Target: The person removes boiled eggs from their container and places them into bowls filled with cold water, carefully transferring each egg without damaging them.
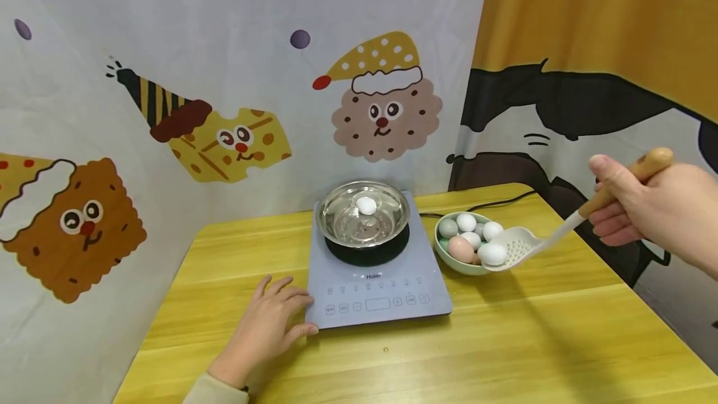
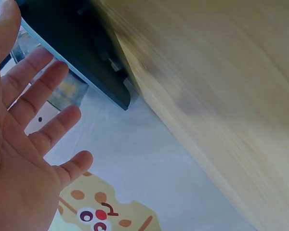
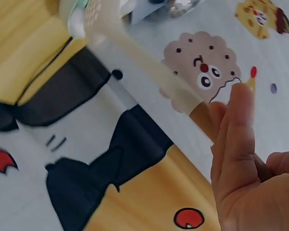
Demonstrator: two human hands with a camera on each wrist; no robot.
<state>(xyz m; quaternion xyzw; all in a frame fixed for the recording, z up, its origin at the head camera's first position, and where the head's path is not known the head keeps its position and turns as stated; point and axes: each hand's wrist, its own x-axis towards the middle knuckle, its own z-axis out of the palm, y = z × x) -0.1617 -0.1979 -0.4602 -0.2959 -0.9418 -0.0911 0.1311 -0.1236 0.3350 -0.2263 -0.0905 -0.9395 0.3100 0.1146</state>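
Note:
My right hand (image 1: 656,204) grips the wooden handle of a white slotted spoon (image 1: 565,227), thumb laid along the handle. A white egg (image 1: 493,254) lies in the spoon's perforated head, which overlaps the right rim of a pale green bowl (image 1: 465,268) in the head view. White, grey and brown eggs fill that bowl. My left hand (image 1: 272,318) has its fingers spread, with fingertips at the left edge of a Haier induction cooker (image 1: 387,292). On the cooker stands a shiny metal basin (image 1: 336,229) holding one white egg (image 1: 366,206).
A black cord (image 1: 502,202) runs behind the green bowl across the yellow wooden table (image 1: 505,335). Cartoon-printed curtains (image 1: 252,48) hang close behind the table and along its right side.

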